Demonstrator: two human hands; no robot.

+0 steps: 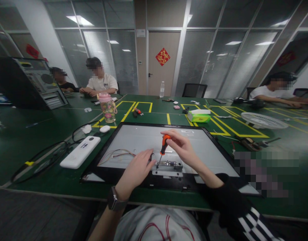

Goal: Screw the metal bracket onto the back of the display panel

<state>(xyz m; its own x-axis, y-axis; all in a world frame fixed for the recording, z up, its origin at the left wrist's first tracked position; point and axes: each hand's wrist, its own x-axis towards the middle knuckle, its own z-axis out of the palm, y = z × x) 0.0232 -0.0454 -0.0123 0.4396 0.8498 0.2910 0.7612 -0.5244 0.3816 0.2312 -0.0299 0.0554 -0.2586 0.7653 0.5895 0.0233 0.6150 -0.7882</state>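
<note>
Head camera: I have an orange-and-black screwdriver [165, 144] in the right hand [182, 146], handle gripped between thumb and fingers, shaft angled down with its lower end at the left part of a metal bracket [172, 164]. That bracket sits along the near edge of a black-framed display panel [141, 137], which lies flat on the green bench [154, 117].

Handling, estimated: screwdriver light and stiff, its moulded handle likely giving good purchase; best held by the thick orange part, in line with the shaft. Panel probably heavier, broad, and fragile across the pale sheet; I would take hold only at the black frame, on two opposite sides. Bracket looks rigid, perhaps slick where the metal is bare. Thin wires [120, 152] on the panel look soft and easily snagged.

Position relative to the fingers: right fingers are up on the handle, clear of the panel, the hand to the right of the tool. Left hand [137, 169] is palm down over the near part of the panel, left of the bracket, fingers extended and their tips just beside the shaft. Whether those tips pinch any small part, I cannot tell; the hand covers it.
</note>
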